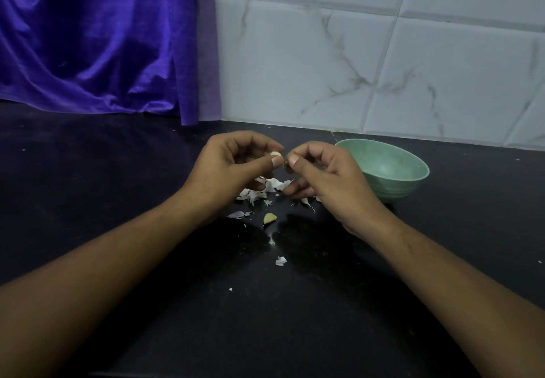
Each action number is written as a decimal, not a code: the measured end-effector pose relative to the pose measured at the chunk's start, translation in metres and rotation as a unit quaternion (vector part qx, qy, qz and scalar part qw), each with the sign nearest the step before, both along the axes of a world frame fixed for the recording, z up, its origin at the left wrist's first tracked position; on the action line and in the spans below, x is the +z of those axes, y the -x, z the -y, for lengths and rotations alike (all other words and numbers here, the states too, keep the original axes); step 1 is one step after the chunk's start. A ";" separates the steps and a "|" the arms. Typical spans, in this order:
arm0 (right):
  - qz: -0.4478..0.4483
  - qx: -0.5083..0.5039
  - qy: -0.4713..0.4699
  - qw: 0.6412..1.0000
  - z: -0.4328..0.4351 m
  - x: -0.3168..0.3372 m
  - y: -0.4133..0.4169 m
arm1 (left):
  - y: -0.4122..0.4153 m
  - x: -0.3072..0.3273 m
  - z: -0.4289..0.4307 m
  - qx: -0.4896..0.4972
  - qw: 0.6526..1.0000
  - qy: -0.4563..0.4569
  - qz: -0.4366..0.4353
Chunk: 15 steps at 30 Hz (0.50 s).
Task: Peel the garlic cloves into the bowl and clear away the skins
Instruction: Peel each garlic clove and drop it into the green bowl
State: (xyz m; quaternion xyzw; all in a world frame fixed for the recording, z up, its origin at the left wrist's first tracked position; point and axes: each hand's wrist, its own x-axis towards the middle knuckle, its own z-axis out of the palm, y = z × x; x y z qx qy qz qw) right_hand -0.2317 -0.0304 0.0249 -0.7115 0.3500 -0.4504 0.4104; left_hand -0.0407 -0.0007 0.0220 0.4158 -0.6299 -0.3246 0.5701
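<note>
Hands meet in the air above a dark counter (118, 200).

Left hand (233, 168): fingers curled, thumb and forefinger pinching a pale clove (275, 154) at the tips. Clove is held off the counter, only part of it showing past the thumb.

Right hand (321, 177): thumb and forefinger closed tight on a small brown bit (286, 164) right at the clove's end. Whether the bit is attached to the clove, cannot tell. Other right fingers curl loosely underneath, nothing visible in them. Thumb tips of the two hands nearly touch.

Skins (267, 189) lie in a white heap on the counter directly under the hands, partly hidden by them. Loose clove (269, 218), yellowish, rests on the counter just on the near side of the heap, apart from both hands. Single flake (280, 260) lies nearer the body, between the forearms.

Bowl (395, 189), pale green, stands upright on the counter just behind the right hand, close to white marbled tiles (383, 53). Its contents cannot be made out.

Purple cloth (88, 38) hangs at back left, hem on the counter.
</note>
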 end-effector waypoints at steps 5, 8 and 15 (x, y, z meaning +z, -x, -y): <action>0.017 -0.014 0.021 1.000 0.002 0.000 0.002 | 0.000 0.000 0.000 0.007 0.998 -0.045 -0.044; 0.012 -0.026 0.043 0.999 0.004 -0.001 0.002 | 0.001 0.001 0.000 0.005 0.994 -0.075 -0.073; -0.007 -0.016 0.082 0.996 0.002 -0.001 0.000 | 0.001 -0.001 0.001 -0.002 0.988 -0.119 -0.094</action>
